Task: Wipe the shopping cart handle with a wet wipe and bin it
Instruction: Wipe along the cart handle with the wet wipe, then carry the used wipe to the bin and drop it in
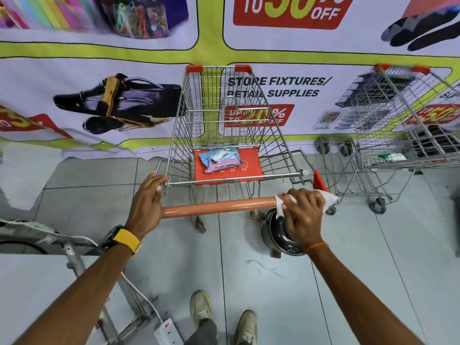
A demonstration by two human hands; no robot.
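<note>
My right hand point(302, 215) clamps the wipe point(329, 197) around the handle point(216, 207) at three o'clock; my left hand point(148, 197) grips its nine o'clock end. I could miss that covered end.

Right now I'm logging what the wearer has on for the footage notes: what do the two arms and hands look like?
Both forearms are bare, with no sleeves or gloves. The left hand has a black watch on a wide yellow strap at the wrist. The right hand has a thin orange thread bracelet around its wrist.

Two carts point(231, 125) point(403, 125), two hands point(146, 197) point(305, 215), one wipe point(329, 197) (one wipes pack point(220, 159)).
</note>
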